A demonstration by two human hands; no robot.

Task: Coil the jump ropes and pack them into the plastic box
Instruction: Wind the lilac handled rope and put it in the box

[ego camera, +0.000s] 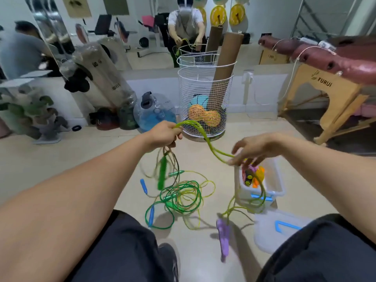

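Observation:
My left hand (165, 133) grips a bundle of yellow-green jump rope (205, 137), with a green handle (161, 176) dangling blurred beneath it. The rope arcs over to my right hand (257, 148), which pinches it between the fingertips above the plastic box (278, 188). From there the rope hangs down to a purple handle (223, 239) swinging near the floor. The clear box holds coloured rope handles (253, 177). A tangled pile of green and yellow ropes (183, 197) with blue handles (151, 216) lies on the floor between my knees.
The box lid (274, 231) with a blue clip lies by my right knee. A white wire basket (204, 102) with balls and cardboard tubes stands ahead. A blue water jug (154, 112) and a wooden massage table (325, 82) flank it. A mirror lines the wall.

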